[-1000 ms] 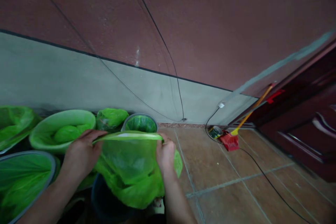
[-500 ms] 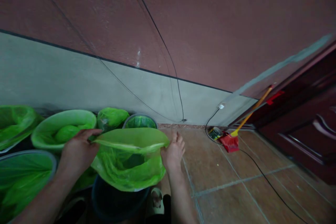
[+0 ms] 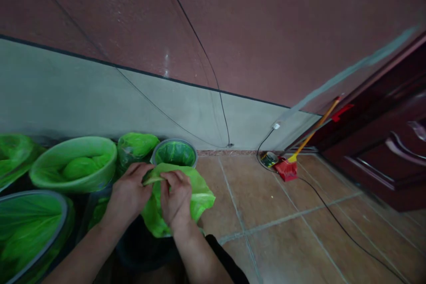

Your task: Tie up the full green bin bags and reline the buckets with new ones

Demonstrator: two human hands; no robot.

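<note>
A thin green plastic bag [image 3: 203, 193] hangs from both of my hands above a dark bin [image 3: 143, 246]. My left hand [image 3: 133, 188] is closed on the bag's upper edge at its left. Close beside it, my right hand [image 3: 176, 193] pinches the same edge, fingers and thumb together. The bag's free side spreads out to the right, beyond my right hand. My forearms and the bag hide part of the bin's mouth.
Lined bins stand on the left: a pale oval bin [image 3: 75, 164], a grey-rimmed bin [image 3: 33, 230] and a small round bin [image 3: 175, 153] by the wall. A red dustpan [image 3: 286, 170] and yellow-handled broom [image 3: 314, 131] lean near the dark red door [image 3: 382, 142]. A black cable [image 3: 346, 229] crosses the tiles.
My right hand has moved left, close to my left hand, bringing the bag's edge together. The bag's wide-spread mouth has gathered, and my left hand has shifted a little right.
</note>
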